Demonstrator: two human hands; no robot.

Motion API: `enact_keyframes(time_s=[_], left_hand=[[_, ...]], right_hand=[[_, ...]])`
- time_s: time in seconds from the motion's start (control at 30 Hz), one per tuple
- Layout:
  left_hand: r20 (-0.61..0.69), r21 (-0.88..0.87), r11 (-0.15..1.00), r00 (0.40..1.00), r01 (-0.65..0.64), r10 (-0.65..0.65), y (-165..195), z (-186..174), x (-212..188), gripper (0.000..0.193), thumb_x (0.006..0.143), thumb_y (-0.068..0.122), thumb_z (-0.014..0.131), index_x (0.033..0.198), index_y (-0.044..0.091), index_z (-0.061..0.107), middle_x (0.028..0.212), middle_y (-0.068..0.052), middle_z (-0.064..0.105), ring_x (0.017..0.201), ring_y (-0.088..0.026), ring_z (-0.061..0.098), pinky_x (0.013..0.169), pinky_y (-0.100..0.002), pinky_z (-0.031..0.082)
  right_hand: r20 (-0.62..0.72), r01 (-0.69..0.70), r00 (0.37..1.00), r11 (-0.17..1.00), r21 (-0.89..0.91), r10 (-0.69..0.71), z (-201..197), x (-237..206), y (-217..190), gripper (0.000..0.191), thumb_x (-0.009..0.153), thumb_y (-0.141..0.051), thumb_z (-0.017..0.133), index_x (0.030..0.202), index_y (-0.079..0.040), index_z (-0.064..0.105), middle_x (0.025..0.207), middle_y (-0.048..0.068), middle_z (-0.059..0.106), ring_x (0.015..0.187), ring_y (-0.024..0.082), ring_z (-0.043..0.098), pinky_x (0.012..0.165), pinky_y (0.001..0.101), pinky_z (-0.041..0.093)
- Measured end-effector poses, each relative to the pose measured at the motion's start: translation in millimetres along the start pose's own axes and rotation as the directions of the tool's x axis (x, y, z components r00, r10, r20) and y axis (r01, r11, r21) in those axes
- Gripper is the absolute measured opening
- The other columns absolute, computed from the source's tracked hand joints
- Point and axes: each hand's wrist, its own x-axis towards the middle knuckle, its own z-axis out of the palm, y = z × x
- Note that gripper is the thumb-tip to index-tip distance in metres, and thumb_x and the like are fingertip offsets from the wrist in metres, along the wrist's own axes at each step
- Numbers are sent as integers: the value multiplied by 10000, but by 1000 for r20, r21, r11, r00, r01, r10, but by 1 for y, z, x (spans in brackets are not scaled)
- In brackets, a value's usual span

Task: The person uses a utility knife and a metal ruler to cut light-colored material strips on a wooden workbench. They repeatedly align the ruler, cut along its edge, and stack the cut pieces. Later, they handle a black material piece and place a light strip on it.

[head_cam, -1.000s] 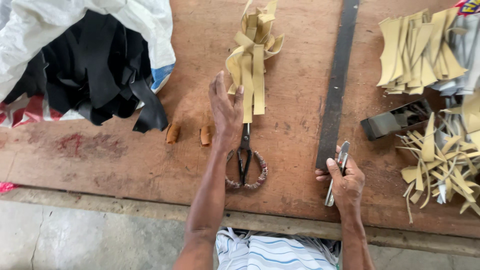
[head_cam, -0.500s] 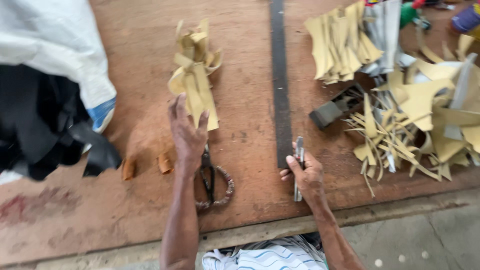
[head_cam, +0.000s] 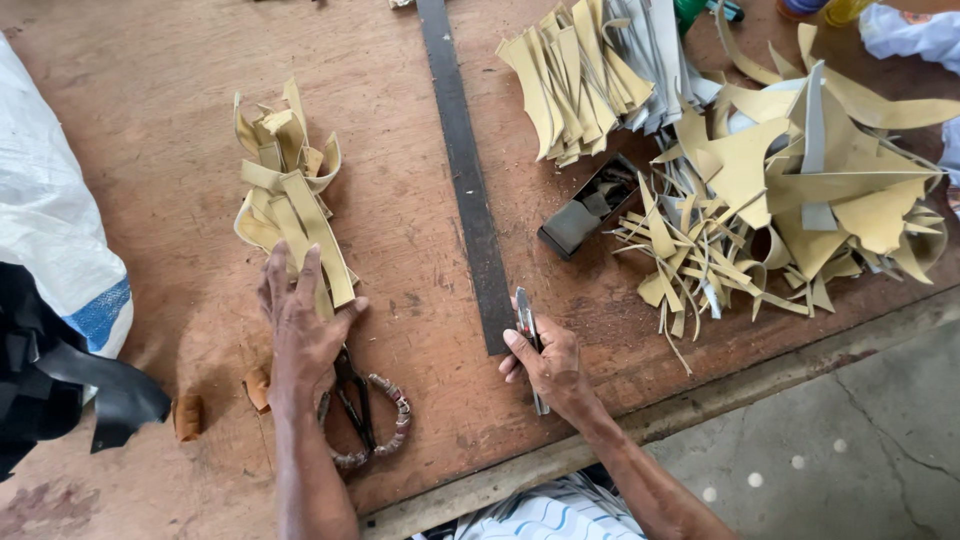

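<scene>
Far left a white sack [head_cam: 50, 230] with black scraps [head_cam: 45, 385]; left hand [head_cam: 300, 330] lies flat, fingers spread, on the near end of the tan strip bundle [head_cam: 290, 205], scissors [head_cam: 355, 405] under its heel. The bundle's long axis runs away from the person, so the left hand is nearer. Right hand [head_cam: 545, 360] is closed around a utility knife [head_cam: 527, 335] beside the steel ruler [head_cam: 465, 170]; offcuts [head_cam: 790, 200] sit right on the counter [head_cam: 150, 110].

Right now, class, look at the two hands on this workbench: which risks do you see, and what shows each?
1. The right hand grips a utility knife, tip pointing away beside the long metal ruler; a slip could cut.
2. The left hand lies flat on tan leather strips, partly over scissors; the covered blades could nick it.
</scene>
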Motion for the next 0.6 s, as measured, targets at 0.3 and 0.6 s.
enact_keyframes(time_s=[0.3, 0.6], left_hand=[[-300, -305, 935, 950, -183, 88, -23, 1, -1, 1188, 823, 421, 905, 1646, 168, 87, 1725, -212, 33, 1604, -434, 151, 1316, -560, 222], [-760, -570, 794, 505, -212, -410, -91, -31, -26, 1079, 1039, 520, 686, 1675, 212, -129, 1804, -158, -57, 1676, -443, 163, 1338, -610, 348]], right_hand=[[1, 11, 1000, 999, 40, -11, -8, 3, 10, 481, 985, -103, 616, 1440, 29, 529, 859, 60, 685, 644, 135, 703, 529, 256, 610], [-16, 84, 996, 996, 2, -84, -15, 8, 23, 455, 1001, -75, 602, 1441, 25, 540, 922, 69, 670, 657, 163, 690, 532, 276, 599]])
